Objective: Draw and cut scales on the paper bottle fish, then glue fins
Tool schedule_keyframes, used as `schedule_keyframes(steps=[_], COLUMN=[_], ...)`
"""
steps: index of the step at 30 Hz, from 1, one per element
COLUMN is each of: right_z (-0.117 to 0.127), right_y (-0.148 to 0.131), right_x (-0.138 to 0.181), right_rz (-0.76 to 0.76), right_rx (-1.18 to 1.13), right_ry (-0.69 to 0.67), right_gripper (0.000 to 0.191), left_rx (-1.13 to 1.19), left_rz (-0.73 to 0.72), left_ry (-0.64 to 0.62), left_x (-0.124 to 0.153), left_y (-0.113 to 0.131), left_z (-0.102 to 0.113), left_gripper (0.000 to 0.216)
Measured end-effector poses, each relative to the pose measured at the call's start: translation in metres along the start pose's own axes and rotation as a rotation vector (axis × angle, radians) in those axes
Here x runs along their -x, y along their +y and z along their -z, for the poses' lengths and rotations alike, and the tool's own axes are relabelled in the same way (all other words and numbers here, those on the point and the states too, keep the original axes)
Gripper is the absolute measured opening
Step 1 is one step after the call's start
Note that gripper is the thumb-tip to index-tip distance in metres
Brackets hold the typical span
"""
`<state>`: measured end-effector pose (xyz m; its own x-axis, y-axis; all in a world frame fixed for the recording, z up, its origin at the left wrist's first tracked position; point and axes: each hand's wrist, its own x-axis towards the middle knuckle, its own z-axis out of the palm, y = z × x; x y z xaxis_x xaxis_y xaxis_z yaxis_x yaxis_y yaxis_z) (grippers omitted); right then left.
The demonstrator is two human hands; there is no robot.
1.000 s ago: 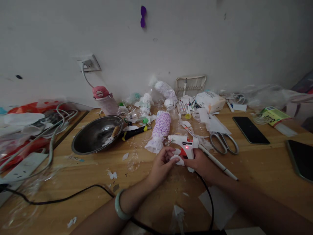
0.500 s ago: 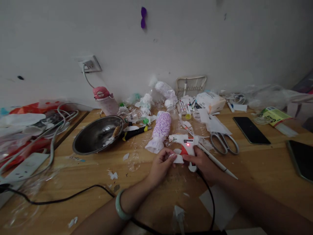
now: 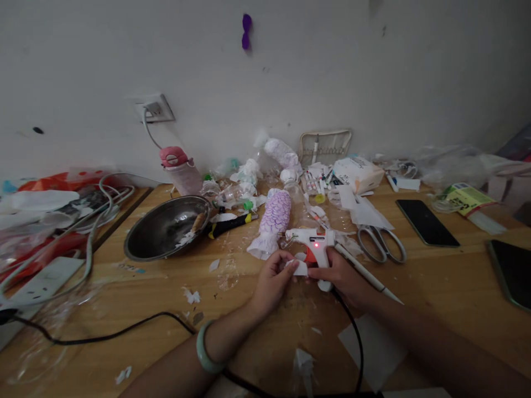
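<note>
Left hand (image 3: 270, 281) pinches paper (image 3: 300, 269); right hand (image 3: 345, 277) grips glue gun (image 3: 320, 249). Caution: a slipping grip could burn the left hand.

Glue gun (image 3: 321, 260): smooth wht. plast.; bowl (image 3: 155, 228): glossy met.; tabletop (image 3: 161, 293): wood; scrap (image 3: 300, 268): matt ppr.

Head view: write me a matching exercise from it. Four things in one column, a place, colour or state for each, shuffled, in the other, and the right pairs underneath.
Things
1. bowl
2. glue gun
3. scissors
4. bangle

Descriptions
A. grey, left of a phone
B. pale green, ring-shaped
C. dark, with white scraps inside
D. in the right hand, red light lit

Pairs: 1-C, 2-D, 3-A, 4-B
</note>
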<state>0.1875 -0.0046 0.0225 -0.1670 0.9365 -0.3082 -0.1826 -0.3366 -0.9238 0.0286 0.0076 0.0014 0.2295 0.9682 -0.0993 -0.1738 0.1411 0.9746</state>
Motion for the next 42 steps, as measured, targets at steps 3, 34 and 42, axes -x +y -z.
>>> schedule_keyframes(steps=[3,34,42], right_z=[0.002,0.009,0.013], right_y=[0.004,0.009,0.019], right_x=[-0.002,0.000,-0.005], right_rz=[0.006,0.115,0.082], right_rx=[0.071,0.277,0.272], right_ry=[0.010,0.032,0.012], right_gripper=[0.030,0.026,0.031], left_rx=[-0.022,0.177,0.207], left_rz=[-0.005,-0.007,-0.003], left_ry=[0.009,-0.057,-0.098], left_x=[0.000,0.001,0.002], left_y=[0.000,-0.004,-0.001], left_z=[0.000,-0.003,-0.003], left_gripper=[0.030,0.038,0.039])
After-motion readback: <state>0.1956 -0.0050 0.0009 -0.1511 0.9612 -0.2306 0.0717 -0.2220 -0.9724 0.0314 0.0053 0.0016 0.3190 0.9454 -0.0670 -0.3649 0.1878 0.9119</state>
